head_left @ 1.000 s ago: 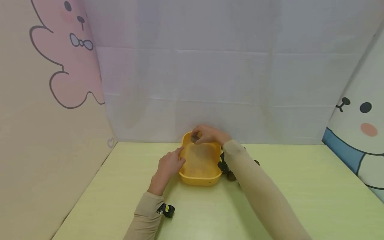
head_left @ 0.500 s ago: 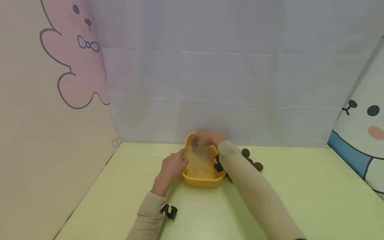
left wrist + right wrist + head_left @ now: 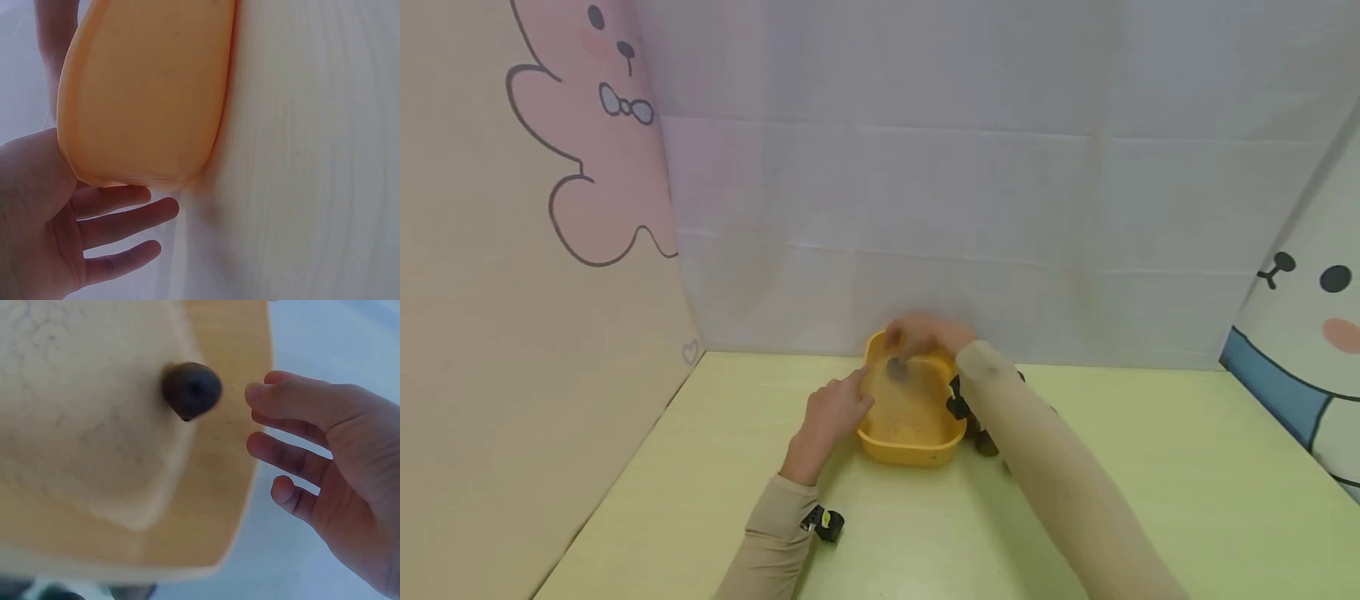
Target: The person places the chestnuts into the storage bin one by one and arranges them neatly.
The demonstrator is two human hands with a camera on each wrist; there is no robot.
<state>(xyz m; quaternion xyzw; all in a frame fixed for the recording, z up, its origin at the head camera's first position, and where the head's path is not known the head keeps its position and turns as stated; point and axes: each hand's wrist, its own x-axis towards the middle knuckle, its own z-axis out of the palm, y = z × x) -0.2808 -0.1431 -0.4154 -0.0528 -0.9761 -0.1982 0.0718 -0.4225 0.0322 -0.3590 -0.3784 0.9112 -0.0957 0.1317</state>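
Observation:
A dark brown chestnut [image 3: 191,391] with a pointed tip is inside the yellow plastic tub [image 3: 912,457], by its far end wall. My right hand [image 3: 337,450] hovers over the tub's far rim. Its loosely bent fingers stand apart from the chestnut and hold nothing. In the head view this hand is blurred. My left hand [image 3: 832,414] is at the tub's left side, index fingertip at the rim. In the left wrist view, several of its fingers [image 3: 128,226] stretch out straight by the outer wall.
More dark chestnuts [image 3: 986,443] lie on the pale yellow table [image 3: 700,483] just right of the tub, partly hidden by the right sleeve [image 3: 1052,467]. A white cloth wall [image 3: 880,208] rises close behind the tub. Printed side walls stand at left and right.
One second ago my right hand pinched the chestnut over the tub's far left corner. Now its fingers are off it, and the chestnut is in the tub. My left hand stays at the rim.

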